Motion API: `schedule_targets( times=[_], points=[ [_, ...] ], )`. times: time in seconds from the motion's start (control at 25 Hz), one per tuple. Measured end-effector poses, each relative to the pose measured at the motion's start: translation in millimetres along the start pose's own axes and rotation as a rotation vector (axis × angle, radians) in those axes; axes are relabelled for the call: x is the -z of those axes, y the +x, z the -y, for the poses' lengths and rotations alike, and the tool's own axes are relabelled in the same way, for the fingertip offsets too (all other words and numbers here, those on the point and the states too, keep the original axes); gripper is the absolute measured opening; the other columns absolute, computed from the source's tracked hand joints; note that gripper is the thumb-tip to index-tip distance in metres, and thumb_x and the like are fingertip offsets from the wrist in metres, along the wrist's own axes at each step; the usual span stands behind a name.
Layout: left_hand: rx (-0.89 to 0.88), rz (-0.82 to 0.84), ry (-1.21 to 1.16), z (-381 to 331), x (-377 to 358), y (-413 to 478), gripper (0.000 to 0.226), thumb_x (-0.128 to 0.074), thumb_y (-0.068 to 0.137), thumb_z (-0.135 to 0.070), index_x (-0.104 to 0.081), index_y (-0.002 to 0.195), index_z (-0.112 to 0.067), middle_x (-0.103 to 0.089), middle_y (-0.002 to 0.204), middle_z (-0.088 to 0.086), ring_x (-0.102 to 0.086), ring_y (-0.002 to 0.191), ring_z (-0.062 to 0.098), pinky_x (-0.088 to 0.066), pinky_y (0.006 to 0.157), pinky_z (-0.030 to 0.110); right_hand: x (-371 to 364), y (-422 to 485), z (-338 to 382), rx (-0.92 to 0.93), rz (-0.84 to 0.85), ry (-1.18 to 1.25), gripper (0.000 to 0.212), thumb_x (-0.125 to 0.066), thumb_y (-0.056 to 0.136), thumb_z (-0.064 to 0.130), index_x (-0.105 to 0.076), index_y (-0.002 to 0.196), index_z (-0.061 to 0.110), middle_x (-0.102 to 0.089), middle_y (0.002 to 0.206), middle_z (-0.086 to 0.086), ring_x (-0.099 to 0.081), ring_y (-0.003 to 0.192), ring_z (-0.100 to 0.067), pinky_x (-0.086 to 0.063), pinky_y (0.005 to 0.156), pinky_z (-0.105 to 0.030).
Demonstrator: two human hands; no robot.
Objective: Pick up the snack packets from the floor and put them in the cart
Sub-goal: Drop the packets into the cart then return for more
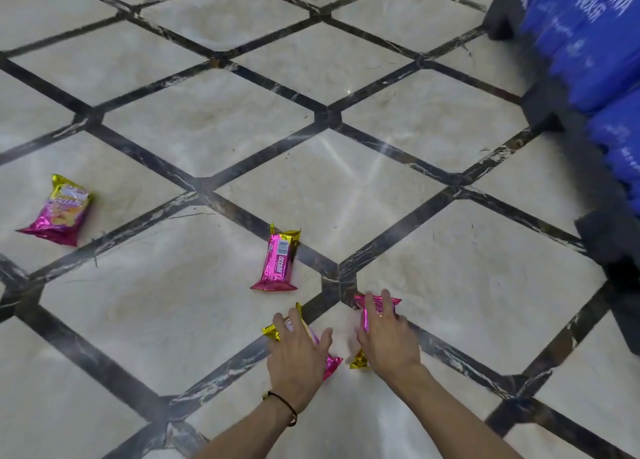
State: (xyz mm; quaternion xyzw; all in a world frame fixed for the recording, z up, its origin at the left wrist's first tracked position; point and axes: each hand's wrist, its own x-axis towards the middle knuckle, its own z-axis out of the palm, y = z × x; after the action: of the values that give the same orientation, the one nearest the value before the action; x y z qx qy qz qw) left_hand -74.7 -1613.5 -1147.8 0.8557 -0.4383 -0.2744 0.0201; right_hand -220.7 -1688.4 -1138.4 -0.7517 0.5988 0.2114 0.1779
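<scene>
Marble floor (194, 306) filled pretty much the whole shot, pale tiles split up by dark veined strips. Along the right edge sat a stack of blue sacks (581, 43) on a black pallet (540, 108). No cart anywhere in the frame, so I couldn't say where it stood.

Both bare arms reached in from the bottom. The left hand (298, 351) lay spread over a packet, low and just left of centre, fingers fairly straight and thumb out to the side. It was pressing on it rather than wrapped round it. The right hand (388, 341) was just beside it, doing the same thing on its own packet, fingers laid flat along the top and not curled under, as far as I could see.

Four snack packets in all, every one on the floor:
- the far left packet (57, 211), pink and gold, well apart from the rest at the left edge
- the middle packet (278, 259), pink with a barcode showing, just above the hands
- the left-hand packet (332, 363), mostly covered, gold end poking out by the fingers
- the right-hand packet (360, 300), pink top peeking past the fingertips

So my read was that this was right at the start. Nothing lifted, nothing in the cart, two about to be grabbed and two more waiting.

Smallest thing was a thin dark band (284, 405) on the left wrist.
</scene>
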Motion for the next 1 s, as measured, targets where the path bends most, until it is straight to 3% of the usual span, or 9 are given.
schedule_targets(
  times=[0.08, 0.16, 0.44, 0.6, 0.84, 1.0],
  points=[
    [0.032, -0.002, -0.058, -5.2, 1.4, 1.8, 0.054, -0.059, 0.090, -0.050, -0.035, 0.125, -0.016, -0.038, 0.131, 0.010, -0.056, 0.105, 0.033, -0.049, 0.065, 0.032, -4.8, 4.6, 1.3, -0.008, -0.008, 0.017, 0.068, -0.048, 0.101, 0.040, -0.011, 0.155, 0.021, -0.013, 0.163, -0.012, -0.048, 0.129, -0.040, -0.054, 0.093, -0.041],
    [0.026, -0.013, -0.077, -3.7, -5.2, 6.4, 0.042, -0.061, 0.086, -0.035, -0.035, 0.115, -0.018, -0.039, 0.125, 0.008, -0.055, 0.096, 0.031, -0.039, 0.060, 0.029, -6.0, 5.3, 1.4, 0.005, -0.030, 0.020, 0.066, -0.049, 0.100, 0.034, -0.014, 0.154, 0.021, -0.019, 0.161, -0.010, -0.047, 0.128, -0.039, -0.054, 0.090, -0.039],
    [-0.056, -0.047, -0.091, 2.2, 29.5, 2.9, 0.036, -0.057, 0.092, -0.029, -0.038, 0.120, -0.018, -0.039, 0.127, 0.007, -0.055, 0.086, 0.030, -0.045, 0.066, 0.035, 32.3, -23.2, -8.9, 0.012, -0.110, 0.040, 0.057, -0.051, 0.098, 0.033, -0.026, 0.148, 0.025, -0.031, 0.153, -0.006, -0.053, 0.117, -0.032, -0.056, 0.077, -0.034],
    [-0.123, -0.043, -0.112, -19.0, 103.3, -20.8, 0.051, -0.060, 0.091, -0.029, -0.032, 0.133, -0.024, -0.032, 0.139, 0.003, -0.053, 0.095, 0.029, -0.054, 0.068, 0.040, 89.1, -57.0, -7.1, 0.045, -0.097, 0.065, 0.059, -0.052, 0.097, 0.034, -0.023, 0.147, 0.027, -0.031, 0.152, -0.004, -0.051, 0.120, -0.031, -0.058, 0.079, -0.035],
    [-0.316, -0.128, -0.076, -75.8, 249.6, -79.8, 0.041, -0.052, 0.097, -0.037, -0.036, 0.133, -0.027, -0.029, 0.148, 0.001, -0.053, 0.106, 0.027, -0.051, 0.064, 0.033, 219.3, -124.5, 3.6, 0.064, -0.142, 0.093, 0.058, -0.060, 0.093, 0.033, -0.030, 0.142, 0.028, -0.038, 0.148, -0.002, -0.052, 0.116, -0.032, -0.057, 0.076, -0.033],
    [-0.350, -0.200, -0.007, -117.7, 363.7, -126.9, 0.041, -0.053, 0.094, -0.038, -0.041, 0.131, -0.026, -0.033, 0.145, -0.002, -0.055, 0.105, 0.024, -0.054, 0.066, 0.032, 332.1, -180.6, 3.4, 0.081, -0.232, 0.086, 0.056, -0.059, 0.092, 0.035, -0.034, 0.141, 0.026, -0.040, 0.147, -0.002, -0.054, 0.110, -0.030, -0.056, 0.073, -0.032]
  ],
)
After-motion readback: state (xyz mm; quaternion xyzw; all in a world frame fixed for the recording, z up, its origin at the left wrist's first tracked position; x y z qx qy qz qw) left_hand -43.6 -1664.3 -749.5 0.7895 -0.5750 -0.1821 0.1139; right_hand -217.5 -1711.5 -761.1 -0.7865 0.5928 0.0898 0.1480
